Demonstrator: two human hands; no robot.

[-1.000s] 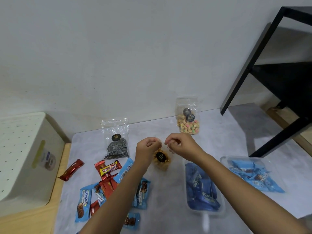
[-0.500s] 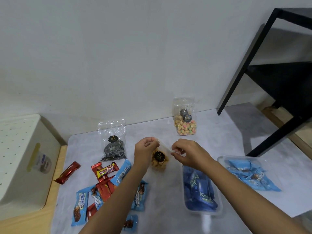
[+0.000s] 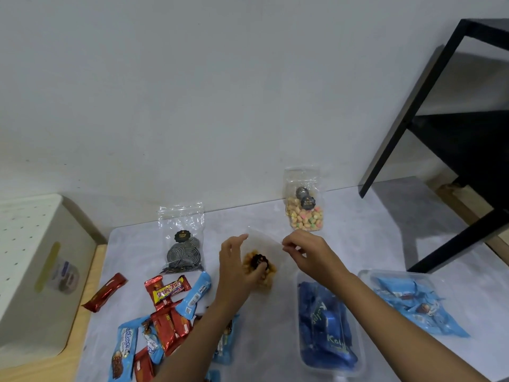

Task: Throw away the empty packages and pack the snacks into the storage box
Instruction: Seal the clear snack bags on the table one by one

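Snack bag (image 3: 257,261) held between left fingers (image 3: 240,239) and right fingers (image 3: 287,244).

Left hand (image 3: 236,272) and right hand (image 3: 312,257) hold a clear snack bag (image 3: 259,259) at a grey table (image 3: 358,238), beside scattered snack bars (image 3: 170,312).

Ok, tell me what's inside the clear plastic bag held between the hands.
Golden-brown snack pieces sit bunched at the bottom of the clear plastic bag, behind a round black label; its upper part looks empty. The left hand covers the pieces' left side.
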